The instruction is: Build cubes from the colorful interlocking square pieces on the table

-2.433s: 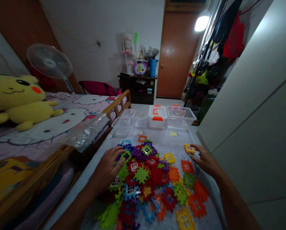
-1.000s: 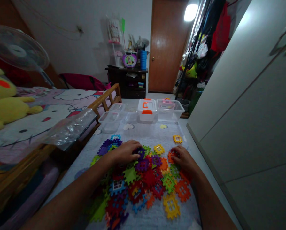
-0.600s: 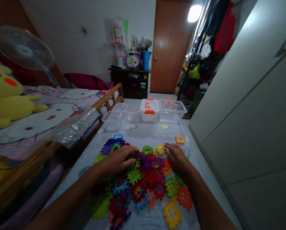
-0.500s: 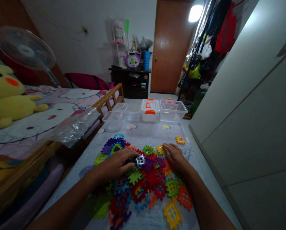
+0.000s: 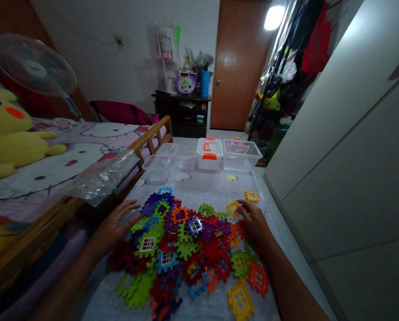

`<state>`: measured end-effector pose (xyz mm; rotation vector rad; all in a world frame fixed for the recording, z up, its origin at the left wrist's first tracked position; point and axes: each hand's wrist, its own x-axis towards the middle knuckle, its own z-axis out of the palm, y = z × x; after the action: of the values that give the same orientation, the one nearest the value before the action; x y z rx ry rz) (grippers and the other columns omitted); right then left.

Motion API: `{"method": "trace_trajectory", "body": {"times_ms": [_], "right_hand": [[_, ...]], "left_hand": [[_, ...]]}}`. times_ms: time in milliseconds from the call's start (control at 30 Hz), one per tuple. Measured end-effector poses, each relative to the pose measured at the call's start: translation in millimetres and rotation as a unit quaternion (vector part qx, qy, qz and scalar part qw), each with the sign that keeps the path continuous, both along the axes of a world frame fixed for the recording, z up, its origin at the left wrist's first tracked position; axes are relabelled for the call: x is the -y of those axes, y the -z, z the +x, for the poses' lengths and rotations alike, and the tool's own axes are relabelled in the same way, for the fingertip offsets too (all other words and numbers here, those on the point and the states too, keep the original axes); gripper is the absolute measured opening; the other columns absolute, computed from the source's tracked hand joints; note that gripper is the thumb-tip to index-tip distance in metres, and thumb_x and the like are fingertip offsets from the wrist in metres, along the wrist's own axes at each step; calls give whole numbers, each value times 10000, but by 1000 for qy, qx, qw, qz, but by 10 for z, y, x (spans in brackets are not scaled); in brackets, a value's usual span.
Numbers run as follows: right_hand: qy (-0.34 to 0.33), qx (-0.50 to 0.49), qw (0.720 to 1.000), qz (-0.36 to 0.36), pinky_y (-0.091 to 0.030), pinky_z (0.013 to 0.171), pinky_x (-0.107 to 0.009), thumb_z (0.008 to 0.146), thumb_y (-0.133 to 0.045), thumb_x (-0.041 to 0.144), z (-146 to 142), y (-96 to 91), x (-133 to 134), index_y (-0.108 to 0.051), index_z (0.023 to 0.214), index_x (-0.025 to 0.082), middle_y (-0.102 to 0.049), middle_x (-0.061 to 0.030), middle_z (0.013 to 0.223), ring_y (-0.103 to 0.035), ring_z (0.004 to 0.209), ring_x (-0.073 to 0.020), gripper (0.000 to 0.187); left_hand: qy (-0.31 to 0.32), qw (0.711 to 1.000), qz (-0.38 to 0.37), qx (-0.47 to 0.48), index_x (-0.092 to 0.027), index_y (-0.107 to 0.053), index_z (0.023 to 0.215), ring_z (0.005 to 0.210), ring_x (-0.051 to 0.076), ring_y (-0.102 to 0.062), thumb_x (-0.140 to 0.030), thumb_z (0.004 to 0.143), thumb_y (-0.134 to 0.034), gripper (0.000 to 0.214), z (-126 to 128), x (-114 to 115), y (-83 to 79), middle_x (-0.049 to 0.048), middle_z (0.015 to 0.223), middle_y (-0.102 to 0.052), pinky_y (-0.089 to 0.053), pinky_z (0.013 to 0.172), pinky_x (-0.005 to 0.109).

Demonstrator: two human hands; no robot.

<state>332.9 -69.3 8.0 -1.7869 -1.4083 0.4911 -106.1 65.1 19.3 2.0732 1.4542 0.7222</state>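
A pile of colourful toothed plastic building pieces (image 5: pixel 186 244) covers the near part of the sheet. My right hand (image 5: pixel 252 218), at the pile's far right edge, pinches a yellow building piece (image 5: pixel 232 208) between thumb and fingers. At the left edge is my left hand (image 5: pixel 117 225), its fingers apart and nothing in them, close to some lime green pieces (image 5: pixel 138 224). A purple piece with a white window (image 5: pixel 195 226) lies on top of the heap. Another yellow piece (image 5: pixel 252 195) rests alone beyond my right hand, and a larger yellow one (image 5: pixel 240 299) lies at the near right.
Clear plastic boxes (image 5: pixel 157 169) stand along the far edge, with an orange-latched lidded box (image 5: pixel 209 156) and an open box (image 5: pixel 242 156) beside them. To the left is a bed with a wooden rail (image 5: pixel 154 133). A pale cabinet (image 5: pixel 346 178) borders the right side.
My left hand has moved left, off the middle of the pile, uncovering an orange piece and several others. My right hand has shifted slightly right, with the yellow piece at its fingertips.
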Motion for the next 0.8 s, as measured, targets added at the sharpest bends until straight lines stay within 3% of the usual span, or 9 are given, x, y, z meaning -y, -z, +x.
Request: {"method": "trace_trajectory", "body": {"times_ms": [133, 267, 367, 433, 533, 600, 800], "right_hand": [[-20, -157, 987, -24, -492, 635, -286, 866, -514, 433, -8, -88, 66, -602, 1089, 205, -644, 11, 710, -620, 654, -164, 330], [-100, -260, 959, -54, -461, 590, -255, 832, -573, 457, -142, -222, 116, -612, 1060, 216, -621, 30, 701, -575, 601, -128, 334], [-159, -280, 943, -86, -491, 668, -275, 815, -598, 413, -229, -288, 129, -629, 1078, 229, -662, 9, 795, -613, 686, -140, 323], [-146, -241, 956, -86, -499, 722, -299, 829, -564, 373, -197, -293, 129, -636, 1097, 229, -674, -3, 807, -629, 735, -157, 313], [-50, -119, 991, -45, -493, 734, -318, 834, -499, 324, -1, -246, 139, -653, 1059, 212, -675, -23, 807, -619, 739, -171, 295], [-13, -38, 998, -42, -490, 753, -331, 813, -498, 308, 160, -194, 165, -663, 995, 199, -686, -52, 894, -616, 766, -183, 269], [-80, 120, 982, -125, -464, 806, -334, 687, -654, 264, 310, -62, 236, -685, 957, 196, -637, -58, 925, -577, 867, -215, 281]], "left_hand": [[-15, 997, -64, 30, -234, -676, 1124, 1311, 314, -481, -710, 777, -489, 618, -98, -63, 191, 94, 1354, -581, -288, 1154, 474], [-28, 987, -123, 102, -211, -624, 1205, 1253, 313, -537, -691, 793, -494, 645, 82, 32, 132, 96, 1310, -617, -364, 1104, 474], [-38, 971, -171, 164, -214, -577, 1263, 1173, 302, -602, -658, 799, -536, 644, 230, 113, 71, 89, 1277, -646, -479, 1002, 438], [-39, 965, -176, 191, -214, -562, 1273, 1148, 294, -621, -639, 795, -568, 640, 292, 156, 63, 90, 1297, -636, -516, 957, 411], [-39, 961, -173, 214, -212, -550, 1271, 1173, 297, -608, -627, 778, -608, 647, 323, 198, 67, 98, 1332, -614, -514, 968, 410], [-39, 956, -178, 228, -210, -559, 1254, 1205, 303, -587, -624, 764, -628, 645, 302, 203, 61, 102, 1325, -620, -494, 1001, 423], [-30, 938, -200, 281, -220, -658, 1126, 1229, 325, -569, -619, 679, -701, 601, 123, 112, 58, 92, 1281, -660, -503, 1005, 417]]}}
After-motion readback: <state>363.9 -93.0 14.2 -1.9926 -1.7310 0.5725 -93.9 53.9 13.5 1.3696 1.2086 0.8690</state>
